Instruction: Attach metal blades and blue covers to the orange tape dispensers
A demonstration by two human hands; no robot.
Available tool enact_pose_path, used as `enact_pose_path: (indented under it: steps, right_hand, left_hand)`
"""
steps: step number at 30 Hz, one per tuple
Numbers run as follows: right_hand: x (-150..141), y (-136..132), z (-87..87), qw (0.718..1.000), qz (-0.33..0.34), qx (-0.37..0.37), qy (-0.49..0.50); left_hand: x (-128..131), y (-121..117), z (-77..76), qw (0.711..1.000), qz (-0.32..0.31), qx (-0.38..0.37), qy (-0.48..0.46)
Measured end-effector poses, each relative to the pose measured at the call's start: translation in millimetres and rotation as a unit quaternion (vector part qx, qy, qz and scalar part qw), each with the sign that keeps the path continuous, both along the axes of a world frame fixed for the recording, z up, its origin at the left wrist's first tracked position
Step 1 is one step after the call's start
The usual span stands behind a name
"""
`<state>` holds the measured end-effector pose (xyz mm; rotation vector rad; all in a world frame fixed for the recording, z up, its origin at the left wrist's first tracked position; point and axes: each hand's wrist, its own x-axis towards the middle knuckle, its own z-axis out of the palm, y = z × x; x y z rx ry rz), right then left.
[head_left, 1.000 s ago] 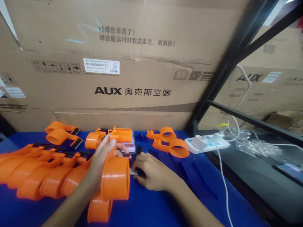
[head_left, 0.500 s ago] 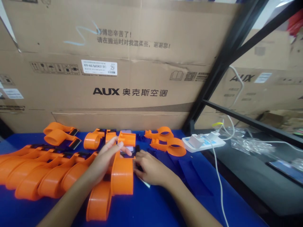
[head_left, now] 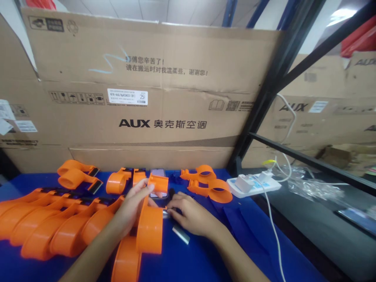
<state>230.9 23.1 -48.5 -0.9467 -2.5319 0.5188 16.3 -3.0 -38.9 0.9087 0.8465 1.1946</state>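
Observation:
My left hand (head_left: 138,201) is closed around the handle end of an orange tape dispenser (head_left: 149,231), whose wide ring hangs down toward me. At the dispenser's right edge my right hand (head_left: 186,211) has its fingers pinched together on a small silvery metal blade (head_left: 166,214), partly hidden by the fingertips. Another loose metal blade (head_left: 181,234) lies on the blue table just below the right hand. Under the held dispenser sits a second orange tape dispenser (head_left: 127,260). A phone (head_left: 158,172) lies behind my left hand, partly covered.
A row of several orange dispensers (head_left: 38,235) fills the left side. More orange dispensers (head_left: 219,190) lie at the back right, beside a white power strip (head_left: 252,185) with cables. A large cardboard box (head_left: 164,90) and a black metal frame (head_left: 258,94) stand behind the blue table.
The view has tilted up. My right hand has shifted slightly away from the loose blade on the table, which now shows more fully. The left hand still holds the dispenser.

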Motion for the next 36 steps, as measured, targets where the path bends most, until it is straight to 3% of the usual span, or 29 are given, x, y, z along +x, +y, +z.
enact_pose_path:
  steps: [3,6,9,12,19,24,36]
  right_hand:
    - [2.8,3.3,2.4,0.998,-0.022,-0.007,0.054]
    - [4.7,6.9,1.5,0.983,-0.089,-0.047,0.152]
    - [3.7,8.0,-0.1,0.942,-0.124,-0.103,0.295]
    - [1.1,6.0,0.1,0.896,-0.104,-0.153,0.404]
    - [-5.3,5.4,3.2,0.824,-0.146,-0.183,0.516]
    - [-6.6,10.7,2.0,0.765,-0.139,-0.215,0.590]
    - [-4.9,10.8,-1.0,0.738,-0.118,-0.287,0.599]
  left_hand:
    - [-2.1,2.4,-0.8,0.999,0.029,-0.022,0.008]
    - [-4.7,5.2,-0.8,0.999,0.027,-0.038,0.002]
    - [-4.4,6.2,-0.5,0.999,0.032,-0.028,0.001]
    - [-1.5,4.1,0.8,0.999,0.047,-0.006,0.003]
    - [-0.2,-1.4,4.7,1.000,0.020,0.003,0.006]
    - [-2.0,0.7,-0.3,0.999,0.019,-0.029,0.027]
    - [0.5,-0.6,-1.3,1.000,-0.006,-0.010,0.013]
